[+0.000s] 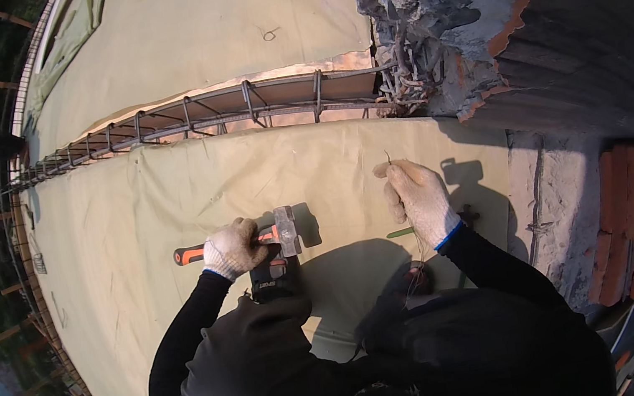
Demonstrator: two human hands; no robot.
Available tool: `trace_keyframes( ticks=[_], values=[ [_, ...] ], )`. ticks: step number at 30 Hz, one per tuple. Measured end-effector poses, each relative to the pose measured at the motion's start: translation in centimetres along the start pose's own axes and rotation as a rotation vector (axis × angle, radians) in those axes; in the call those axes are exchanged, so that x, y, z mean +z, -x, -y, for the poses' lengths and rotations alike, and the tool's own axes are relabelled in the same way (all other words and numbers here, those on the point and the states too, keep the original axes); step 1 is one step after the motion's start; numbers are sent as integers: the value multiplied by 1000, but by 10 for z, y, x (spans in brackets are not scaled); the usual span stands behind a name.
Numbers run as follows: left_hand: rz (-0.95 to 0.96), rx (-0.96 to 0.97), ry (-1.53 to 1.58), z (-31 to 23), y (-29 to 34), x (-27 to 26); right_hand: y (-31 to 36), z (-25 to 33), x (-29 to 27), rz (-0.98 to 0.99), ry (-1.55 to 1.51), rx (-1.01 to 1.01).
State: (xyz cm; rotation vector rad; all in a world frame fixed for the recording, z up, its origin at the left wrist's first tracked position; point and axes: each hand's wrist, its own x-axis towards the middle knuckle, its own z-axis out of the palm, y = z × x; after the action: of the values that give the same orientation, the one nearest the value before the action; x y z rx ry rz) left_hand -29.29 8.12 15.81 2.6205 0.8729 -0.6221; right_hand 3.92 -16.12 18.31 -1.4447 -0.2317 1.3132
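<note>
Left of centre, over the pale sheet [204,180], the left hand [231,250] clamps its fingers round an orange-and-black hammer [269,235] with a blocky grey head [287,232]. At right, the right hand [423,201] pinches a thin dark wire [389,157] between fingers.

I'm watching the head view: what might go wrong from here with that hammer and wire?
The hammer in the left hand is close to the boot; if the grip slips, it might land on the foot.

The thin wire pokes up from the right hand's fingertips; its end could prick through the glove.

The sheet underfoot is wrinkled and may catch a step.
</note>
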Motion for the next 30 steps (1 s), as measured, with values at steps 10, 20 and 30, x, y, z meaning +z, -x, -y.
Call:
trace_keyframes(
  ticks=[10, 20, 30],
  values=[
    [-345, -998, 902, 31, 137, 36, 5, -61, -42, 268, -755, 607],
    [-277, -947, 1100, 87, 73, 89, -62, 8, -21, -60, -206, 540],
    [-328, -882, 1175, 140, 30, 65, -76, 53, 36, -248, 159, 413]
  ],
)
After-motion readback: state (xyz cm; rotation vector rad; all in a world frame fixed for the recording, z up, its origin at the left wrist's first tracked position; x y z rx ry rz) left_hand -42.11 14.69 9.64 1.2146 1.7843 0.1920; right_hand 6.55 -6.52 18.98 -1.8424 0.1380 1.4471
